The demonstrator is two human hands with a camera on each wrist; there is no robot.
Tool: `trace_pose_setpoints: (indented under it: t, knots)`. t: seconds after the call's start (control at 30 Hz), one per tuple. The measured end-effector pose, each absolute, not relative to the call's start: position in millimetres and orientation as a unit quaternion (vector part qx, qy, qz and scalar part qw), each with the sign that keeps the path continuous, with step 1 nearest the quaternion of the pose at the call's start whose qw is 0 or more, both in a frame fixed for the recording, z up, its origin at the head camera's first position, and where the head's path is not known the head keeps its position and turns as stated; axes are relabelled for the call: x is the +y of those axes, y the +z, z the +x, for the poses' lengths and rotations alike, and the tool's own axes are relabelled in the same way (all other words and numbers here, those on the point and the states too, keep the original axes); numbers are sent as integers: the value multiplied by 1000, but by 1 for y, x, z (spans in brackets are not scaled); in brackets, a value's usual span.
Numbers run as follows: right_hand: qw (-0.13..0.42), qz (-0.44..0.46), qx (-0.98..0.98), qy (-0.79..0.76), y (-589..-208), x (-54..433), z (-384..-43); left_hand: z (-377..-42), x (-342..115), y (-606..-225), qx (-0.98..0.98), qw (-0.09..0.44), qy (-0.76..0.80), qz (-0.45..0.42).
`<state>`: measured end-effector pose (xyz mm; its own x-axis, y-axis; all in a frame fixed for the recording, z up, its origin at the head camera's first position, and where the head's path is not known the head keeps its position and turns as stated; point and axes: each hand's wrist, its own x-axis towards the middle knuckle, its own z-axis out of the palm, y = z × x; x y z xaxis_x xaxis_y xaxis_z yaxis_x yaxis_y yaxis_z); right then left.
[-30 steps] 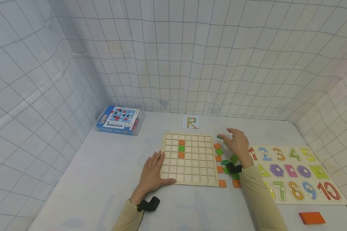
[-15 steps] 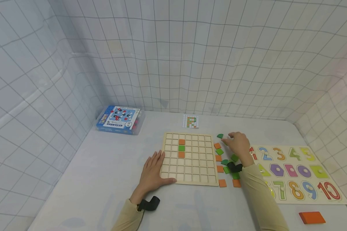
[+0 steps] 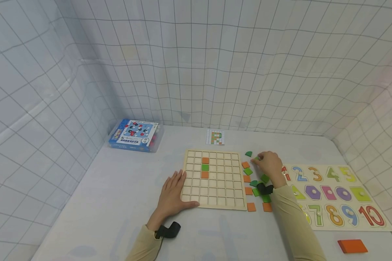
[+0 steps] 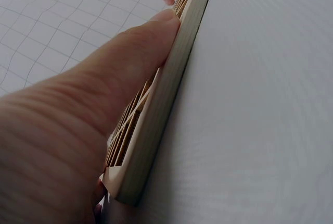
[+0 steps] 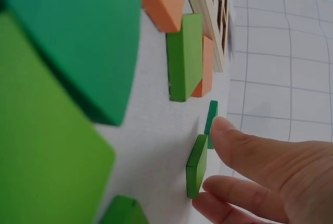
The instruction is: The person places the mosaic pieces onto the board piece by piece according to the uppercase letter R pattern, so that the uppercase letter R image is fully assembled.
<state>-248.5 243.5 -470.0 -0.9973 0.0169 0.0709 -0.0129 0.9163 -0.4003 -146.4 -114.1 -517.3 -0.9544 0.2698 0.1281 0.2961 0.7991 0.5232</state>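
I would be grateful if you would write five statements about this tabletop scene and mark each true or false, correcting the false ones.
1. The left hand touches the wooden grid board. True.
2. Every tile in the wooden grid board is green. False: one green square tile sits between two orange square tiles.
3. The right hand is at a light green tile outside the wooden grid board. True.
4. The orange rectangular block lies on the far side of the number puzzle. False: it lies on the near side.
5. The pattern card lies beyond the far edge of the wooden grid board. True.
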Motion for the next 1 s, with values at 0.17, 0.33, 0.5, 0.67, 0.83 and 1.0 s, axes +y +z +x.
trace_pose_setpoints:
  t: [0.17, 0.33, 0.5, 0.67, 0.83, 1.0]
  knots:
    - [35, 1, -979, 202, -471, 244, -249, -146, -114, -516, -947, 24, -282, -150]
    - [35, -7, -979, 200, -471, 244, -249, -146, -114, -516, -947, 26, -282, -152]
    - [29, -17, -979, 201, -471, 243, -252, -146, -115, -518, -948, 26, -280, -151]
    - [21, -25, -977, 212, -471, 244, -252, -147, -115, -519, -948, 25, -278, -151]
    - [24, -17, -974, 227, -472, 245, -251, -146, -115, -517, -948, 24, -280, -151]
    - [23, -17, -971, 238, -474, 246, -249, -146, -115, -517, -949, 24, -276, -152]
